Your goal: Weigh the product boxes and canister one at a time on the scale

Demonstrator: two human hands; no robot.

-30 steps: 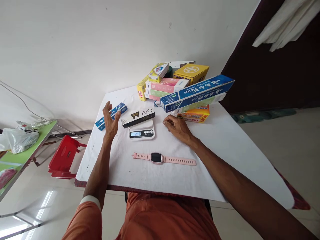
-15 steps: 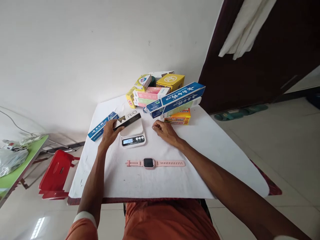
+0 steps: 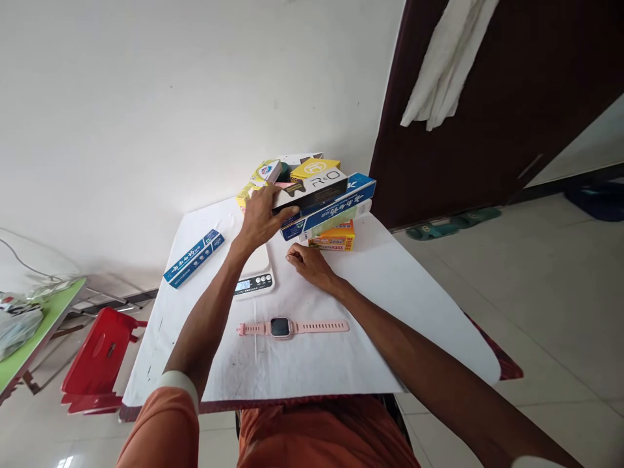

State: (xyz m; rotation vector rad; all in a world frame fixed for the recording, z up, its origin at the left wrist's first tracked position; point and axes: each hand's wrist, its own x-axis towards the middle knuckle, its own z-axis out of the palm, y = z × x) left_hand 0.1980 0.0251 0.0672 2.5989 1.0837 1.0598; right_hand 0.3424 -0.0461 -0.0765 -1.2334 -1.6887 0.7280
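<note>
My left hand (image 3: 260,218) grips the near end of a black and white box (image 3: 314,188), held over the blue toothpaste box (image 3: 361,188) on the pile; whether the two touch I cannot tell. Resting on the table by the orange box (image 3: 338,235), my right hand (image 3: 312,265) has its fingers curled, with nothing visible in them. A white digital scale (image 3: 256,263) with a lit display is partly hidden by my left forearm. Nearer me lies a pink smartwatch (image 3: 280,327) with its strap stretched out. Another blue box (image 3: 194,258) lies at the left.
Behind the raised box are a yellow box (image 3: 316,168) and other cartons, against the wall. A red chair (image 3: 100,351) and a green table (image 3: 43,325) stand left of the white-covered table (image 3: 390,325). Green slippers (image 3: 424,232) lie on the floor at the right.
My left hand has carried the black and white box from above the scale, up and right, to the pile. My right hand stays on the table. The camera view has shifted slightly.
</note>
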